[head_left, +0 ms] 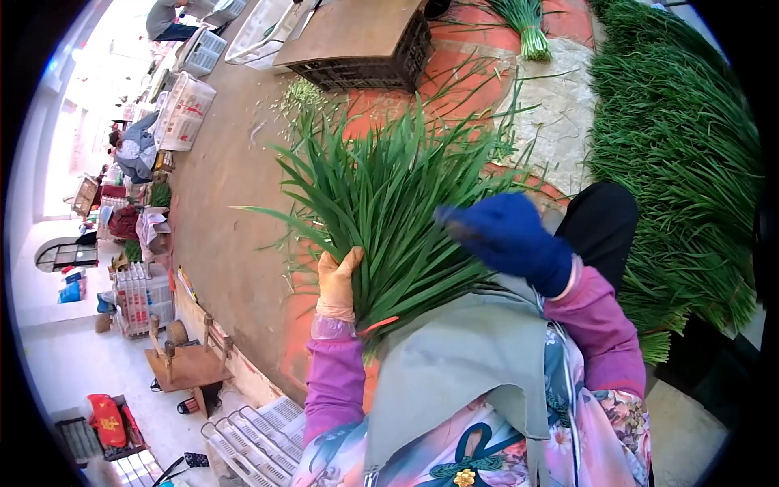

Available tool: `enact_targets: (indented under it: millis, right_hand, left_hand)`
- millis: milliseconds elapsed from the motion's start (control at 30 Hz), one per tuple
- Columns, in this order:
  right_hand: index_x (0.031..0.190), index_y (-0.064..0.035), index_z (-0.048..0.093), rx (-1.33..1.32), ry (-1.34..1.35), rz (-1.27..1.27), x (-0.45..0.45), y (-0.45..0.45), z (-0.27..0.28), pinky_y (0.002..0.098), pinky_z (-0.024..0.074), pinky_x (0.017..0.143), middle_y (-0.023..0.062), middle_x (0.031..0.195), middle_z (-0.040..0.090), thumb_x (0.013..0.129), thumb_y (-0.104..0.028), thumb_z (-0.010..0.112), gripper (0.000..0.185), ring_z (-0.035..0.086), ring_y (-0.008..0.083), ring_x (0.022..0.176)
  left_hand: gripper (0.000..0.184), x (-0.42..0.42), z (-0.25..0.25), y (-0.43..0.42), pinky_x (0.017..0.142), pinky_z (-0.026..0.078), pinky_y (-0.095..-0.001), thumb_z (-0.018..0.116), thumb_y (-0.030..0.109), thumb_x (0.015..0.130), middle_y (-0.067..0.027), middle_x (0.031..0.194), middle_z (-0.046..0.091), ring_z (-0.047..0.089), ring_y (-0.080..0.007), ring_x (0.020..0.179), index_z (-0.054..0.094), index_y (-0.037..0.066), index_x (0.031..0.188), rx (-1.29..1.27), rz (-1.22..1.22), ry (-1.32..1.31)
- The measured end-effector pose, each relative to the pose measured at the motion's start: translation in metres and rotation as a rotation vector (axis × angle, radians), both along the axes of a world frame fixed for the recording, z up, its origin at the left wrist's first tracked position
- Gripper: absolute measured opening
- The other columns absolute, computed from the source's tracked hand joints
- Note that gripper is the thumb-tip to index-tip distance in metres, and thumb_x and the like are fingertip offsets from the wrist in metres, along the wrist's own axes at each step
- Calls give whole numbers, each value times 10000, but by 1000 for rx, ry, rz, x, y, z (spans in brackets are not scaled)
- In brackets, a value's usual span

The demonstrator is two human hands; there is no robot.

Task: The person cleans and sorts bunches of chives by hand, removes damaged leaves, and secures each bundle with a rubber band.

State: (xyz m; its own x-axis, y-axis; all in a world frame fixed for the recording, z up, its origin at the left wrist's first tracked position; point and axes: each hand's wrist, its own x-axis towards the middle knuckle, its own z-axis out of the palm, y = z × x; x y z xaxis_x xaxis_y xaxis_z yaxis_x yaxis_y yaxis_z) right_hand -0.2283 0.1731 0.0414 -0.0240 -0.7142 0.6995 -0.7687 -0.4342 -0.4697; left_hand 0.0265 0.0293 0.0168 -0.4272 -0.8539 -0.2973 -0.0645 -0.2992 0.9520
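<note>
My left hand (337, 284), in a tan glove, is closed around the left side of a big bunch of green chives (398, 195). The long leaves fan upward and outward across my lap, above a grey apron (462, 357). A red strip (379, 324) shows low on the bunch, near my left wrist. Over the right side of the leaves is my right hand (515, 239) in a dark blue glove. Its fingertips are smeared by motion, so whether they grip anything cannot be made out.
A large heap of chives (673, 146) lies along the right. A smaller tied bundle (531, 32) rests at the top on pale sacking (560, 105). Ahead stands a wooden board (353, 32) on a dark crate. White crates (185, 109), a stool (191, 365) and people line the left.
</note>
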Motion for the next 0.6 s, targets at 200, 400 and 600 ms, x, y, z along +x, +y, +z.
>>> enact_targets:
  millis: [200,400,600]
  right_hand:
    - [1174,-137,540,209,270,-253,-35,-21,53,358,392,421,64,647,579,761,-97,607,420,531,245,478]
    - [963,-105,611,265,304,-38,-54,-32,15,295,392,407,47,544,519,809,-128,505,188,528,175,450]
    - [1028,-110,600,381,-647,-55,-76,-32,33,294,439,481,58,607,575,877,-217,521,201,568,150,516]
  left_hand:
    - [254,-9,13,11,713,464,-250,570,20,795,-35,938,620,571,-124,799,564,5,1048,-67,-101,-10]
    - [287,-6,15,18,719,452,-249,574,21,784,-26,938,615,560,-122,788,561,6,1071,-71,-117,21]
    - [259,3,14,17,714,450,-245,570,-17,750,-13,896,610,556,-109,783,582,7,1008,-52,-110,3]
